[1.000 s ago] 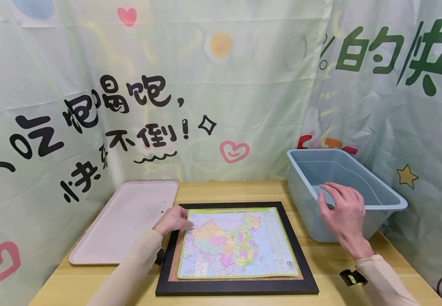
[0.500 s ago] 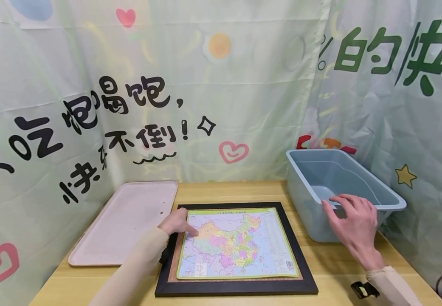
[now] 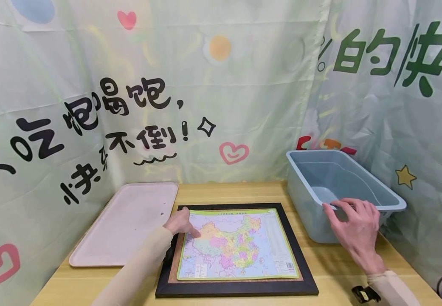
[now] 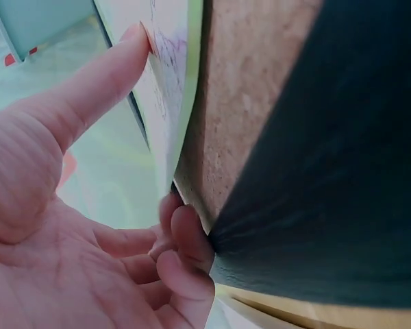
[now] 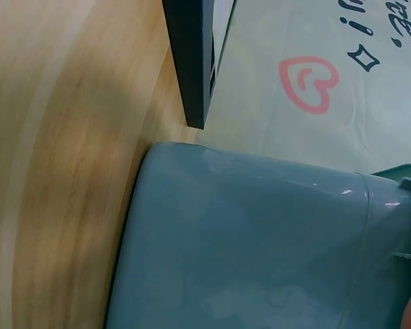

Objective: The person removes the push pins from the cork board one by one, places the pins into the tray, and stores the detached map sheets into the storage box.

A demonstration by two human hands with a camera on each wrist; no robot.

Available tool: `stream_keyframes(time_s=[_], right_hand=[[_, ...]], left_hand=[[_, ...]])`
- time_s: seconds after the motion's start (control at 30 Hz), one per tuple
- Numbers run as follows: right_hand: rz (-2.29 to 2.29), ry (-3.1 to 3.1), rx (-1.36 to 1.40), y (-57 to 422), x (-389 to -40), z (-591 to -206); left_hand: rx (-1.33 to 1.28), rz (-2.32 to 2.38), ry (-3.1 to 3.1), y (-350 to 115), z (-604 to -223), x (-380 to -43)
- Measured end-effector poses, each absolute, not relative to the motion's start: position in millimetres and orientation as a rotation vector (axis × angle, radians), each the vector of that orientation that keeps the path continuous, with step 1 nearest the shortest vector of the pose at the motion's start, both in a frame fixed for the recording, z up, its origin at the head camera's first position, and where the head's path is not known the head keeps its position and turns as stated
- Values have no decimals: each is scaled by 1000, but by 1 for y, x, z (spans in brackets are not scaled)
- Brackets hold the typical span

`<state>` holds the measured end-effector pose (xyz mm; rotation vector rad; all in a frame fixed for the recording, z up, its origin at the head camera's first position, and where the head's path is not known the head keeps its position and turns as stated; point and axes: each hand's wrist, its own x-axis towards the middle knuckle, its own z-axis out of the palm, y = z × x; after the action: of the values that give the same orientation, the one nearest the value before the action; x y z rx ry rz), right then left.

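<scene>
A map (image 3: 236, 246) with a green border lies on a cork board (image 3: 173, 272) inside a black frame (image 3: 240, 290). My left hand (image 3: 179, 222) is at the frame's upper left side. Its thumb (image 4: 116, 65) rests extended on the map's surface. The bent fingertips (image 4: 192, 240) are at the frame's edge near the map's corner, as the left wrist view shows. My right hand (image 3: 356, 229) hovers or rests at the near rim of a blue-grey plastic bin (image 3: 305, 212). Its fingers are loosely bent, with nothing visible between them. Whether they touch the rim I cannot tell.
A pale pink tray (image 3: 125, 225) lies left of the frame, with a few small dark specks on it. The wooden table (image 3: 232, 189) backs onto a printed curtain (image 3: 205, 93), which also hangs along both sides.
My left thumb has moved farther onto the map, and the hand shifted slightly right. My right hand has moved right and down along the bin's near rim. Map and frame stay put.
</scene>
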<state>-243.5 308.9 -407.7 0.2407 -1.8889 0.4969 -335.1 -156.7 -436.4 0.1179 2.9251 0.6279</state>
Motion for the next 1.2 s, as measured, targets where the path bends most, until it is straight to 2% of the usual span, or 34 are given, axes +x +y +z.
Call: stream_keyframes(time_s=[0.2,0.37,0.73,1.2], right_hand=[[488,-1880,265,311,-243,-412],[508,-1808,278,310,-246,-413],[509,-1802,295,310,-246,-416],[544,-1746,184,314,-238,-418]], left_hand=[[65,719,2891,-162,-439,-334],[146,828,2887,-166,-437,-330],[178,1367,2544,-174,-426,-330],[230,1570,2383,-187,-408,-341]])
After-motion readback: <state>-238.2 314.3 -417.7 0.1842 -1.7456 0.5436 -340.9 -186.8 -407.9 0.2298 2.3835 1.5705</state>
